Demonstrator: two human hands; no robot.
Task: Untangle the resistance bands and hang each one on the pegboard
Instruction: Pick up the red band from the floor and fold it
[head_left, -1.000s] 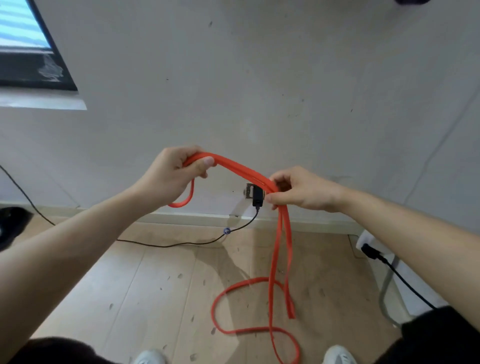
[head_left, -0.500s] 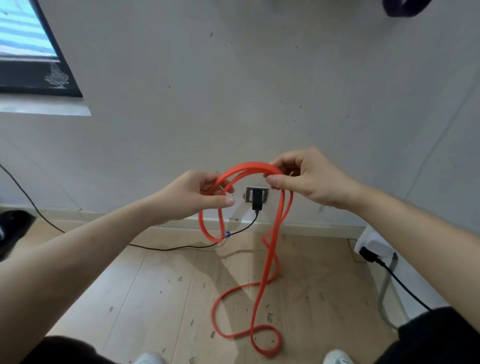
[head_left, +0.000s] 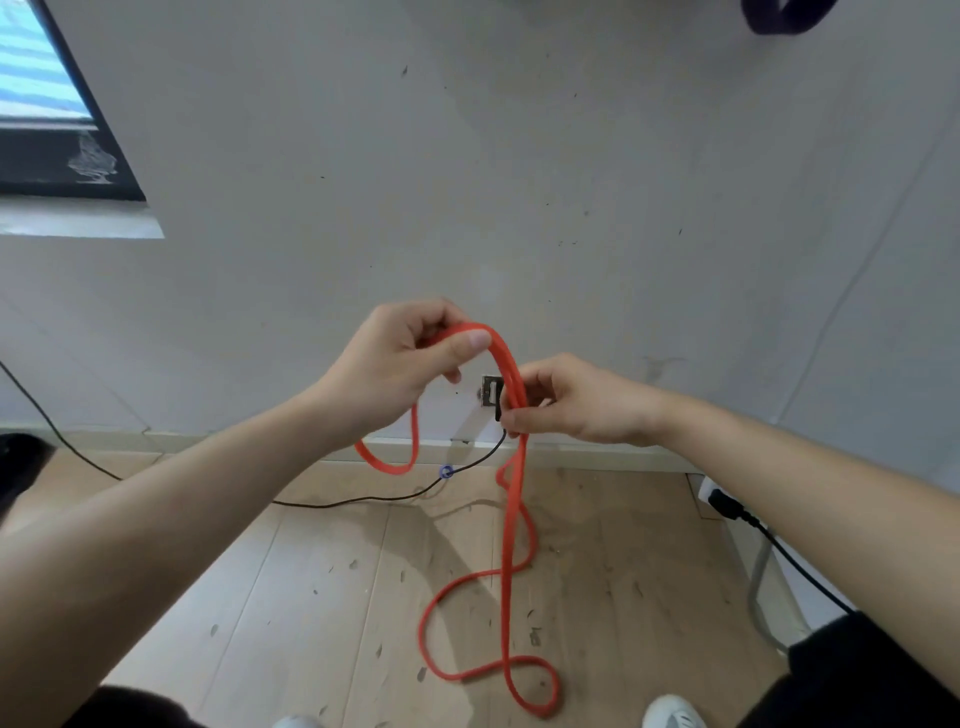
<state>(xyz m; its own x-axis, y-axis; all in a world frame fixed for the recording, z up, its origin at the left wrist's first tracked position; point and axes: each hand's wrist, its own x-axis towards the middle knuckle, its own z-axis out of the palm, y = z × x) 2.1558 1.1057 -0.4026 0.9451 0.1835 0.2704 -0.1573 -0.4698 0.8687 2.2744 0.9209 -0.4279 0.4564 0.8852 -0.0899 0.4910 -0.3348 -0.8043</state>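
Band: the orange-red flat rubber resistance band (head_left: 505, 358) arches between both hands, then hangs from the right one to slack coils on the pale wood plank floor (head_left: 311, 597).
Left hand (head_left: 395, 364): thumb and curled fingers pinch the top of the arch; a short loop droops beneath it.
Right hand (head_left: 576, 402): fingertips pinch doubled strands, just beside and below the left hand.
Key relation: the long axis runs vertically under the right grip, so the crossings lie nearer that hand.
Material: smooth, matte, limp; likely stretchy.
Pegboard: not in view.
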